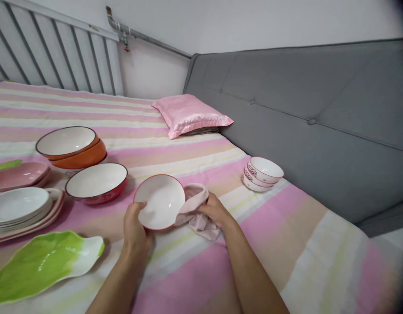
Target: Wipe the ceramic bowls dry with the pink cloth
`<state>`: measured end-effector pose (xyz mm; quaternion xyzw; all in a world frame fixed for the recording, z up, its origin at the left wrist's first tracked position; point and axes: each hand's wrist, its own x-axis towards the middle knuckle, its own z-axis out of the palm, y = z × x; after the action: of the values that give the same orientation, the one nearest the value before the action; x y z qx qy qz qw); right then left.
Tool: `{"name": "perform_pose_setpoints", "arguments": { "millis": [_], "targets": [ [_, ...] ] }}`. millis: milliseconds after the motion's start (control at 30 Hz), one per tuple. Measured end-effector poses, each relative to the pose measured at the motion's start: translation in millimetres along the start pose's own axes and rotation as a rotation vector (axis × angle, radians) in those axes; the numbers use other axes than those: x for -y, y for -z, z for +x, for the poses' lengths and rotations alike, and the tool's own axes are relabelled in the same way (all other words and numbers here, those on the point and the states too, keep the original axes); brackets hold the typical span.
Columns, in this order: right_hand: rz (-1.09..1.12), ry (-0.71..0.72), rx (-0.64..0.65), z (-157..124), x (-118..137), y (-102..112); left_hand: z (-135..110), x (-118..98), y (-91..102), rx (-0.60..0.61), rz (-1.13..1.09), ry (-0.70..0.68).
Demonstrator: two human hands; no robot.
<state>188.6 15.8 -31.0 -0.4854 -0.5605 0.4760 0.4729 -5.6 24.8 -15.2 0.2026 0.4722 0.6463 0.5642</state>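
A small white bowl with a red rim (160, 201) is tilted toward me above the striped bed sheet (266, 244). My left hand (135, 226) grips its lower left rim, fingers closed on it. My right hand (214, 210) is closed on a pale pink cloth (196, 209) that touches the bowl's right edge.
A larger red bowl (96, 182) and stacked orange bowls (72, 146) stand to the left. White plates (19, 207) on a pink tray, pink dishes (18, 174) and a green leaf plate (46, 261) lie at far left. Stacked small bowls (263, 173) sit by the grey headboard (319, 122); pink pillow (190, 113) behind.
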Motion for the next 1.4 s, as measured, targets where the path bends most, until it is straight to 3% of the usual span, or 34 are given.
{"name": "perform_pose_setpoints", "arguments": {
  "millis": [133,233,367,467,633,767,867,1100,1267,1400],
  "targets": [
    [-0.117,0.057,-0.283,5,-14,10,-2,-2,-3.9,-0.115,-0.146,0.054],
    [-0.451,0.082,-0.433,6,-19,7,0,1,-3.7,-0.130,-0.179,0.042],
    [-0.812,-0.029,-0.581,-3,-16,-4,2,11,-3.5,-0.133,-0.213,0.003],
    [-0.943,-0.078,-0.503,-16,-11,-13,1,18,-3.6,-0.102,-0.240,-0.053],
    [-0.993,0.018,-0.295,-58,0,-30,-5,21,-0.7,-0.024,-0.238,-0.124],
    [-0.932,0.029,-0.286,-108,8,-44,-14,18,-0.5,-0.025,-0.219,-0.135],
    [-0.871,-0.005,-0.350,-151,13,-51,-25,15,-1.9,-0.048,-0.213,-0.104],
    [-0.815,-0.024,-0.443,-241,16,-59,-84,-6,18.9,-0.065,-0.177,0.029],
    [-0.795,-0.029,-0.501,-283,25,-64,-149,-24,57.2,-0.024,-0.136,0.078],
    [-0.710,-0.030,-0.514,-303,33,-66,-203,-38,100.0,0.028,-0.117,0.097]
  ]
}}
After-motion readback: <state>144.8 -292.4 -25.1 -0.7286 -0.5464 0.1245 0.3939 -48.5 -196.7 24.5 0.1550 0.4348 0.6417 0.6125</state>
